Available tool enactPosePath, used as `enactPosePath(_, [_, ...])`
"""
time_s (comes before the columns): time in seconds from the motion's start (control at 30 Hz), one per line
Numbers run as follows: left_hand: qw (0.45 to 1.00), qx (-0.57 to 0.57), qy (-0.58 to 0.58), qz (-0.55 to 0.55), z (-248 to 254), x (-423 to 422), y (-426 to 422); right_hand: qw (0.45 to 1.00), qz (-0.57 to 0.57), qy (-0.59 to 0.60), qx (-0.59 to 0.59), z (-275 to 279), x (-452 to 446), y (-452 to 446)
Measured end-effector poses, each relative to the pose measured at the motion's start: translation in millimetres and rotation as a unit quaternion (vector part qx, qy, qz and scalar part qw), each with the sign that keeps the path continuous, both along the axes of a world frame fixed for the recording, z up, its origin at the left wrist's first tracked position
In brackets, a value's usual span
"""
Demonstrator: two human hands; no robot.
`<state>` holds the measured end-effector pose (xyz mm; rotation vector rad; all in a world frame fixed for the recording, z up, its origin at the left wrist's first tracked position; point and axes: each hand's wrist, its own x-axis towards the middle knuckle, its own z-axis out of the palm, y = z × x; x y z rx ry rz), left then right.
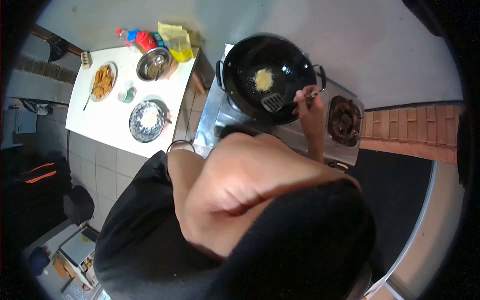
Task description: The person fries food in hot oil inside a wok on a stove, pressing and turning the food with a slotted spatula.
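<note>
My right hand (308,102) is closed around the handle of a slotted spatula (273,102), at the near right rim of a black wok (245,55). The spatula's blade sits inside the wok, just below a pale yellow, grainy patch of food (263,80) on the wok's bottom. My left hand cannot be made out. A bent bare limb and dark clothing fill the foreground and cover part of the stove.
The wok stands on a metal stove (207,117) with a second burner (345,121) at right. On the white table (82,117) are a plate of fried food (103,82), a cup (126,95), a steel bowl (145,67), a patterned bowl (137,125) and several packages.
</note>
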<state>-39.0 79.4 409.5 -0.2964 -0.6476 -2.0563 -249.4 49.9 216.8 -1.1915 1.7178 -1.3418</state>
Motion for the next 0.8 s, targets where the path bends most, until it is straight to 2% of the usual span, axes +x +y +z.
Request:
enactPosePath(0.2, [0.984, 0.07, 0.135, 0.091, -5, -19, 41, 0.999, -0.019, -0.032, -0.02, -17, -6, -3])
enactPosePath(0.4, [0.973, 0.092, 0.17, 0.127, -8, -29, 52, 0.998, -0.03, -0.033, -0.039, -19, -8, 0])
enactPosePath(0.7, [0.989, 0.111, 0.041, 0.094, 12, -23, 41, 0.999, -0.035, -0.036, -0.004, -7, 0, 3])
enactPosePath(0.77, [0.991, 0.087, -0.049, 0.086, 23, -21, 37, 0.999, -0.039, -0.032, 0.006, -9, -1, 4])
enactPosePath(0.8, [0.972, 0.008, -0.205, 0.118, 34, -17, 36, 0.999, -0.037, -0.034, 0.007, -9, -1, 3])
